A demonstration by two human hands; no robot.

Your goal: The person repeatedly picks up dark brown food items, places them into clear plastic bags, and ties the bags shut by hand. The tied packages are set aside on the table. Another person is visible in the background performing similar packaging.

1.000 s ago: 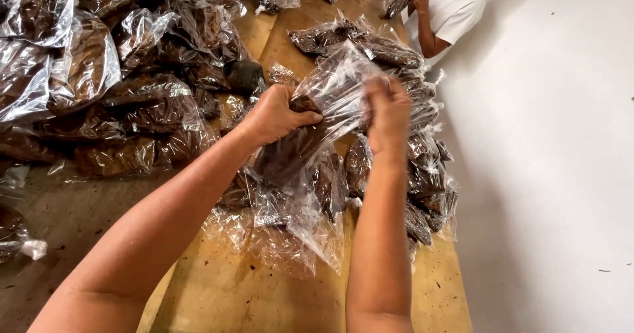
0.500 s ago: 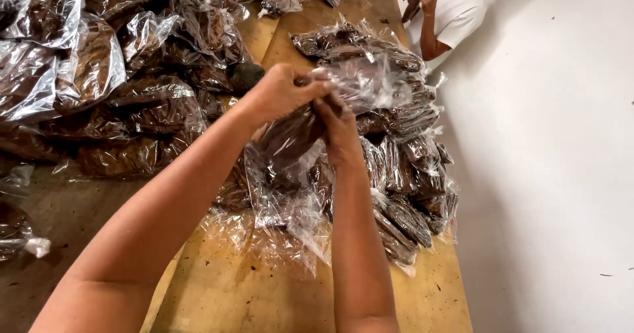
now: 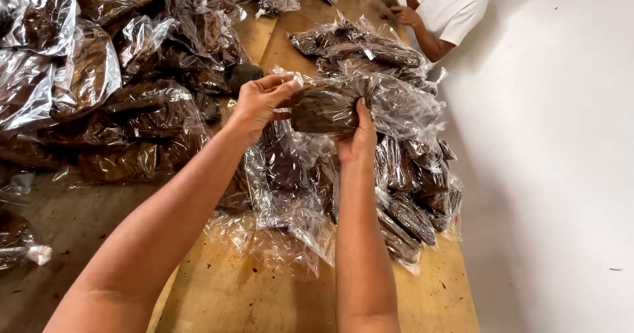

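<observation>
Above table: bag pinched between left fingers, right fingers.

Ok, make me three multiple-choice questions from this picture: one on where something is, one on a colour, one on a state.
1. Where is the other person?
A. top right, at the table's far end
B. bottom left
C. under the table

2. What colour is that person's shirt?
A. red
B. white
C. black

3. How is the clear bag of brown material?
A. lying untouched on the wooden table
B. on the floor
C. held up by both hands

Answers: 1 A, seen beside the white wall; 2 B, plainly white; 3 C, left hand and right hand grip it above the pile.
</observation>
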